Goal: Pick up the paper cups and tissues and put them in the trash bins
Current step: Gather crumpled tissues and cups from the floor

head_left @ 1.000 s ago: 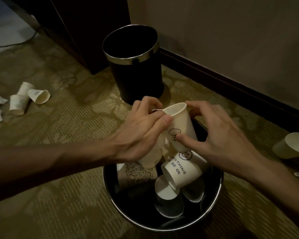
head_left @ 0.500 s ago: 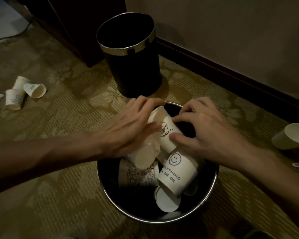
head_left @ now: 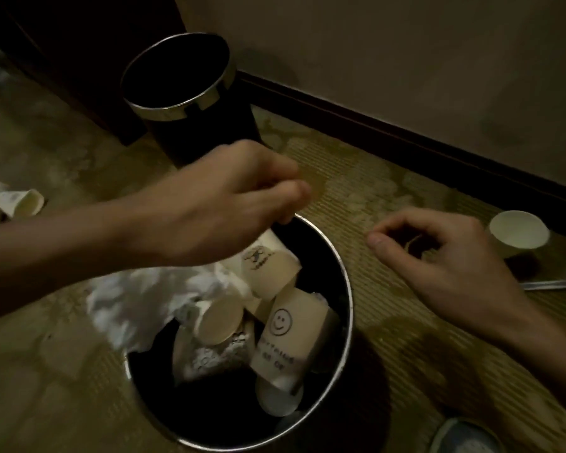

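Observation:
The near black trash bin (head_left: 344,282) holds several paper cups, among them a smiley-face cup (head_left: 288,338) and a cup with a small drawing (head_left: 268,266). My left hand (head_left: 223,210) hovers over the bin's far-left rim with its fingers curled. A blurred white tissue (head_left: 134,302) hangs from under its palm across the rim. My right hand (head_left: 438,266) is over the carpet to the right of the bin, fingers loosely curled and holding nothing. One more paper cup (head_left: 517,233) stands on the floor beyond my right hand.
A second black bin with a chrome band (head_left: 190,106) stands behind, beside a dark cabinet (head_left: 79,44). More cups (head_left: 20,202) lie at the far left. A thin metallic object (head_left: 553,284) lies near the right cup. A shoe tip (head_left: 464,436) shows bottom right. A baseboard runs along the wall.
Both hands have let go of the cup, which now rests in the near bin. My right hand has pulled away to the right. My left hand has risen, and a tissue now trails under it.

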